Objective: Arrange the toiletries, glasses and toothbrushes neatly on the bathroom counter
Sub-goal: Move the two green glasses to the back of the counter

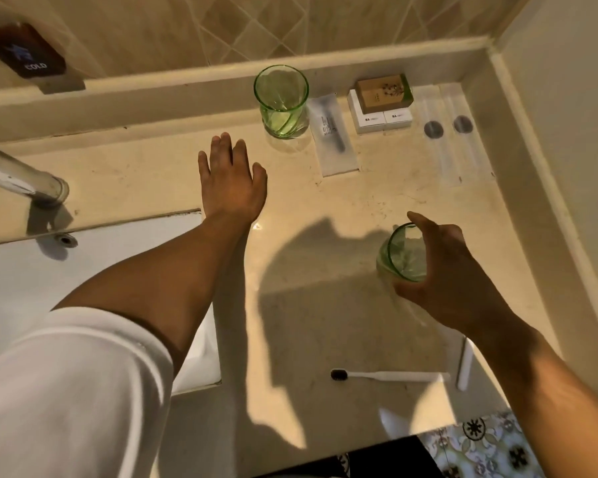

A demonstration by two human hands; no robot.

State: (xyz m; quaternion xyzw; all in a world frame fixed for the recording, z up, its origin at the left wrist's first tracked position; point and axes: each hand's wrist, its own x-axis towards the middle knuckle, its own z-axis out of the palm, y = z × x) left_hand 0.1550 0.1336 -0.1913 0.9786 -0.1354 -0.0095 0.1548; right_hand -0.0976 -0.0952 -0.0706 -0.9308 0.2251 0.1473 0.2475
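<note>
Your right hand grips a green glass; your left lies flat on the counter.

The counter (342, 215) carries everything. Your left hand (232, 177) rests palm down near its back edge, fingers spread and holding nothing. Your right hand (453, 270) has its fingers clamped round a green glass (403, 257), tilted above the counter's right side; it looks empty, though your hand hides its base. A second green glass (282, 101) stands upright and empty at the back edge. Beside it lie a wrapped sachet (334, 132), stacked small boxes (382, 101) and two clear packets (453, 132) in the back right corner, their contents hard to make out. A toothbrush (387, 376) lies near the front edge; another white item (465, 365) is partly hidden by your wrist.
</note>
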